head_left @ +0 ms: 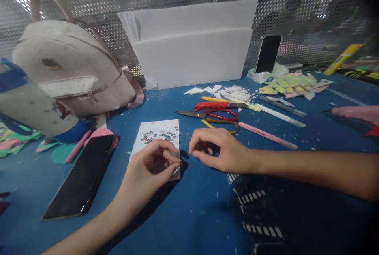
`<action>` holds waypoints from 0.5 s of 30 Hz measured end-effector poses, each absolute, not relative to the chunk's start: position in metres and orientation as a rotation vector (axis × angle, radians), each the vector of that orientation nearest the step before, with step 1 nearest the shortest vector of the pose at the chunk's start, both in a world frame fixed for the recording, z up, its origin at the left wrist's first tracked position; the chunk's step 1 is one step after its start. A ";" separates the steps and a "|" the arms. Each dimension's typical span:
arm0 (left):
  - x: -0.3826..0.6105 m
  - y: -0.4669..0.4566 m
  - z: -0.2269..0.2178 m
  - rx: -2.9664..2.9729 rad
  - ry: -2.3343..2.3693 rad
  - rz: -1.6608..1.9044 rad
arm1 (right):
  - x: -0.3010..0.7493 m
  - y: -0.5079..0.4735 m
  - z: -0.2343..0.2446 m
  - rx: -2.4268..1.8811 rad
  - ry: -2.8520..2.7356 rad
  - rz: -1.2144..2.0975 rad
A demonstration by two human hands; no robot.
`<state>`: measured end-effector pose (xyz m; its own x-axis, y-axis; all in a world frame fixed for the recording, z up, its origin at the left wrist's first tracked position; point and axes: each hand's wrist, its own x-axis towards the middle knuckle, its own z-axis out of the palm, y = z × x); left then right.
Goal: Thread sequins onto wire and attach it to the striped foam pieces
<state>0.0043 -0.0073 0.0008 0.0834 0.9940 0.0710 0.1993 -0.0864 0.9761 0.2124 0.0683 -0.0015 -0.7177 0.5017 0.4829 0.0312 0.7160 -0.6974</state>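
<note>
My left hand (156, 164) is closed in a pinch over the right edge of a white sheet of paper (139, 136). A tiny dark speck shows at its fingertips, too small to name. Small shiny multicoloured bits (158, 136) lie scattered on the paper, just beyond that hand. My right hand (220, 150) is also pinched, a short gap to the right of the left one, above the blue table (201, 207). Whatever its fingertips hold, if anything, is too small to make out. Scissors with dark red and brown handles (222, 116) lie just beyond it.
A black phone (83, 176) and a pale backpack (74, 65) are on the left. Behind stand white boards (195, 57) and a propped phone (269, 53). Red-handled scissors (211, 106), a pink pen (266, 134), paper scraps (293, 85) and a pink glue gun (355, 113) lie rightward.
</note>
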 end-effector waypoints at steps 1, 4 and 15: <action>0.005 -0.007 0.001 1.447 1.254 1.106 | 0.212 0.068 -0.002 -0.404 -2.243 0.889; 0.007 -0.007 0.000 1.447 1.254 1.098 | 0.213 0.068 -0.003 -0.410 -2.262 0.865; 0.008 -0.007 -0.002 1.510 1.197 1.005 | 0.212 0.067 -0.009 -0.393 -2.416 0.598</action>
